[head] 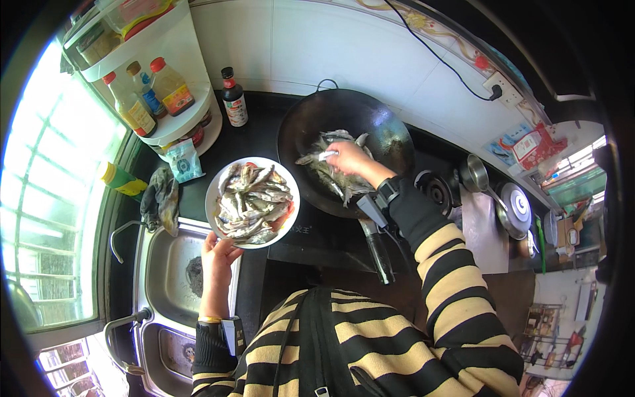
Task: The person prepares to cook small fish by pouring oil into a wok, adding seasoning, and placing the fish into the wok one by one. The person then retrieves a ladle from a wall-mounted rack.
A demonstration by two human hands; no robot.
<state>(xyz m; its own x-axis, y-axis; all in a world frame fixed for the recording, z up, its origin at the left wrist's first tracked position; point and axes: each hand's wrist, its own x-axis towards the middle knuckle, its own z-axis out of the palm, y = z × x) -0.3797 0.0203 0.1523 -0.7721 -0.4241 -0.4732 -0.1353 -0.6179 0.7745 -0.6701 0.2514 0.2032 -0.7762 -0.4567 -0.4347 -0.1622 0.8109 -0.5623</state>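
Note:
My left hand (219, 252) grips the near rim of a white plate (296, 208) heaped with small silvery fish (253, 203), with some red pieces showing at the edge. The plate is just left of a large dark wok (392, 149) on the stove. Inside the wok lie several more small fish (347, 183). Over them, my right hand (349, 158) has its fingers closed on a small pale fish, whose silvery part pokes out at the fingertips. The wok's black handle (379, 258) points towards me.
A dark sauce bottle (234, 101) stands behind the plate. At left are a white corner shelf (198, 106) with bottles, a light-blue packet (184, 161), a grey rag (160, 198) and a steel double sink (163, 278). Right of the wok are a burner (436, 192), a steel ladle (477, 173) and a lidded pot (514, 208).

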